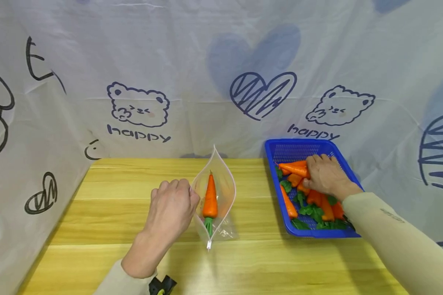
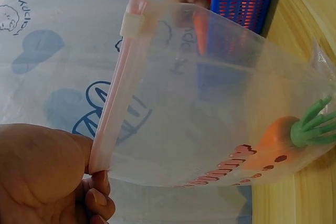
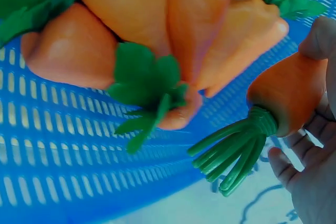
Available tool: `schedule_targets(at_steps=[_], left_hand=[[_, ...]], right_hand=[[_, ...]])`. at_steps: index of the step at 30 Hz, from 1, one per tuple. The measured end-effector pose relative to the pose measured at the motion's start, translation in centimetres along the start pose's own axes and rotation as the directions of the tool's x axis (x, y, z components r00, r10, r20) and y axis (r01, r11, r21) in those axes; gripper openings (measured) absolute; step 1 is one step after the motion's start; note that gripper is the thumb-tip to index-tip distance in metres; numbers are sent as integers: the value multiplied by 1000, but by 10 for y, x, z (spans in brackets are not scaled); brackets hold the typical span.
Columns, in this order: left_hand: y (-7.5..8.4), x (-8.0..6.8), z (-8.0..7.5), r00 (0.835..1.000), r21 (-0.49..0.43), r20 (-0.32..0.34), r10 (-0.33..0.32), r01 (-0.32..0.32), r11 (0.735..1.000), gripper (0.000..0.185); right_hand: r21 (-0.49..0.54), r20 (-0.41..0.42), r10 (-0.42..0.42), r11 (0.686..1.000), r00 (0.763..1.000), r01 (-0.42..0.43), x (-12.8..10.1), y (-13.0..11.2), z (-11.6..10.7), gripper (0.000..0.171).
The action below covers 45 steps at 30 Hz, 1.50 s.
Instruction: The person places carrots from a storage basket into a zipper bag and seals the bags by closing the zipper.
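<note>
While the left hand (image 1: 173, 205) pinched the pink zip edge of a clear bag (image 1: 215, 192) and held its mouth open upright on the counter (image 1: 133, 229), one carrot (image 1: 209, 198) sat inside it, just right of that hand. Well to the right, the right hand (image 1: 325, 174) lay in the blue basket (image 1: 302, 147), fingers curled round a carrot from the pile (image 3: 286, 98), its green stalks pointing down past the palm
</note>
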State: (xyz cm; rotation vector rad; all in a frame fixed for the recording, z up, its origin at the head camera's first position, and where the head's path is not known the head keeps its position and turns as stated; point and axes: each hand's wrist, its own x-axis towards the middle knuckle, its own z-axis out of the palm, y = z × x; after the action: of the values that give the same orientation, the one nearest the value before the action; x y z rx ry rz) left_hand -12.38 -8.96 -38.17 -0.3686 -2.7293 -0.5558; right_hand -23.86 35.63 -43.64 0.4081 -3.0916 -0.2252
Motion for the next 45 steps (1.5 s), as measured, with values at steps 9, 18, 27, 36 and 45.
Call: schedule_targets(at_steps=[9, 18, 27, 36, 45], left_hand=[[-2, 0, -1, 1000, 1, -4, -9, 9, 1000, 26], [-3, 0, -1, 1000, -9, -1, -11, 11, 1000, 26], [-4, 0, -1, 1000, -10, -10, -11, 11, 1000, 27], [-2, 2, 0, 1000, -17, -1, -11, 11, 1000, 26], [0, 3, 0, 999, -28, 20, -29, 30, 999, 26]], right_hand=[[-55, -100, -99, 994, 990, 94, -10, -20, -36, 49], [-108, -211, -238, 970, 948, 220, -26, -58, -78, 51], [-135, -273, -318, 947, 908, 291, -36, -87, -101, 44], [-173, -345, -388, 921, 855, 349, -56, -118, -133, 42], [-165, -352, -419, 908, 837, 384, -71, -159, -166, 34]])
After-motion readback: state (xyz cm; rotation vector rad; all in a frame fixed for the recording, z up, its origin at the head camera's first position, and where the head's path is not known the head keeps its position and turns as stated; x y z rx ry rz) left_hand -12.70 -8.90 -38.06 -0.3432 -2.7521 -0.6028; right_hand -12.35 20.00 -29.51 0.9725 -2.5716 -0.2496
